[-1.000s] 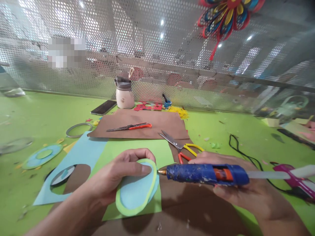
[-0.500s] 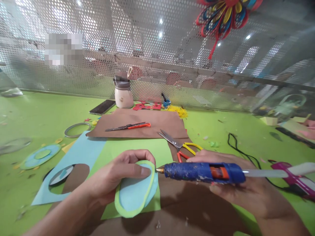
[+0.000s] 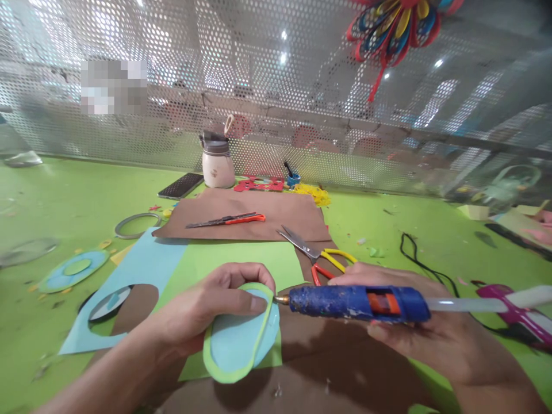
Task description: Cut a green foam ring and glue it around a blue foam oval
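My left hand [image 3: 215, 305] pinches a blue paper oval [image 3: 235, 339] edged with a light-green band, thumb on its upper face. My right hand [image 3: 414, 322] is wrapped round a blue hot glue gun [image 3: 345, 303], with a clear glue stick [image 3: 461, 305] jutting from its back. The gun's brass nozzle [image 3: 282, 299] meets the oval's right edge, near my left fingertips. Below the hands lie a light-green sheet [image 3: 241, 259] and brown paper [image 3: 336, 356]. Just beyond the gun rest scissors [image 3: 319, 253] with yellow and red handles.
A blue sheet with a cut-out hole [image 3: 150, 253] lies left, beside a blue paper ring [image 3: 75, 270]. Red-handled scissors [image 3: 228, 219] lie on folded brown paper [image 3: 254, 201]. Behind stand a phone [image 3: 181, 185] and a white jar [image 3: 218, 169]. A magenta glue gun [image 3: 513, 310] is at right.
The blue oval has turned slightly in my left hand, showing more blue paper outside the green band on its right. The glue gun stays at its edge.
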`<state>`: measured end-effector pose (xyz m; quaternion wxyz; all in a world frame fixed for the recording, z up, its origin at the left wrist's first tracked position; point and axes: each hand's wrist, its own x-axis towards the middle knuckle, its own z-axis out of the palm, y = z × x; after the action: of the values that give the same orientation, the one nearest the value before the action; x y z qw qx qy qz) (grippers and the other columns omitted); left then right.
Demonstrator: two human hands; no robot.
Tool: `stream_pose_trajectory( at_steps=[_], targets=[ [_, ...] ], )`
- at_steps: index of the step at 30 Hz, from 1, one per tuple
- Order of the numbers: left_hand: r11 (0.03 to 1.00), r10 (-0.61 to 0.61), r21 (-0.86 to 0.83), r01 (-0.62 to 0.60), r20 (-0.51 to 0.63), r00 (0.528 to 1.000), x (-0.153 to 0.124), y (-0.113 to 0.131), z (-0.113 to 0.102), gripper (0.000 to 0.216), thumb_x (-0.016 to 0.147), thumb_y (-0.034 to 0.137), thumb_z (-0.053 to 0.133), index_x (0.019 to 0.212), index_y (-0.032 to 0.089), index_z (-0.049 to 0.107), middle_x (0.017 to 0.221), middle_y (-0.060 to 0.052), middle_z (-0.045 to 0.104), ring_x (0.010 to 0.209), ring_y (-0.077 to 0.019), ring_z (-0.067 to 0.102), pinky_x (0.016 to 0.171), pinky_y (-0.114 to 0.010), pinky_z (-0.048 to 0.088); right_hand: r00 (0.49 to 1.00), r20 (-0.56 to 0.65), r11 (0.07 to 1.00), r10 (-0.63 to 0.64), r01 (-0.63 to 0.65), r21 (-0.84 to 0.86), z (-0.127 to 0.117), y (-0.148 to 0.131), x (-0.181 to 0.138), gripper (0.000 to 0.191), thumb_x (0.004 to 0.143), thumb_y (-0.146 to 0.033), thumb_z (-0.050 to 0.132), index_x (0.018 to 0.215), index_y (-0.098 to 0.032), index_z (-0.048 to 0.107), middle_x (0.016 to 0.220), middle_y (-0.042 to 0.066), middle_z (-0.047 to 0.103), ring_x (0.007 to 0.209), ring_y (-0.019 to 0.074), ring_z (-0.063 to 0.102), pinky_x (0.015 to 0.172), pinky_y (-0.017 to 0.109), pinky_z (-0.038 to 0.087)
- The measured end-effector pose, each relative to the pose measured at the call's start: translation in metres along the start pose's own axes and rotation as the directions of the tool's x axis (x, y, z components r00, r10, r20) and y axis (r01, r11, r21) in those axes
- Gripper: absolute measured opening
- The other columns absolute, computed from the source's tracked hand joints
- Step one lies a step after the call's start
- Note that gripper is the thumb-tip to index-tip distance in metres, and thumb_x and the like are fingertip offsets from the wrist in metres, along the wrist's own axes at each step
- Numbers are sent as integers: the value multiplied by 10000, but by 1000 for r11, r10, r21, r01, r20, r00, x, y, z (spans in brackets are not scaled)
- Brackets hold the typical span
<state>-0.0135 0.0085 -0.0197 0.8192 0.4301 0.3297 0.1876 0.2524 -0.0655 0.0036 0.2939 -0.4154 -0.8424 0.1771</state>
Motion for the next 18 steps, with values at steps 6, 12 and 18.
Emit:
stream_pose_trajectory(
  at_steps=[6, 12, 18],
  targets=[
    [1000, 4, 25, -4, -8, 1000, 0, -1, 0, 127, 665, 194, 678, 770, 154, 617, 544, -9, 592, 415, -80, 496, 407, -173, 382, 1000, 16, 999, 21, -20, -44, -2, 0, -3, 408, 824, -264, 609, 1209, -345, 503, 1154, -14, 656, 1079, 220, 590, 911, 287, 473],
    [1000, -5, 24, 6, -4, 1000, -1, -2, 0, 122, 678, 184, 665, 785, 157, 614, 546, -6, 592, 409, -72, 483, 396, -162, 369, 1000, 19, 1000, -4, 5, -29, -3, -3, -2, 418, 825, -239, 603, 1218, -335, 498, 1157, -3, 653, 1088, 224, 585, 885, 265, 485],
    [1000, -14, 12, 14, 23, 1000, 0, -2, 1, 127, 672, 166, 658, 790, 156, 615, 525, 3, 591, 385, -67, 471, 369, -151, 354, 999, 35, 999, -16, 17, -33, -3, -2, 0, 394, 831, -220, 595, 1203, -315, 506, 1153, 18, 647, 1070, 229, 591, 855, 270, 501]
  ],
)
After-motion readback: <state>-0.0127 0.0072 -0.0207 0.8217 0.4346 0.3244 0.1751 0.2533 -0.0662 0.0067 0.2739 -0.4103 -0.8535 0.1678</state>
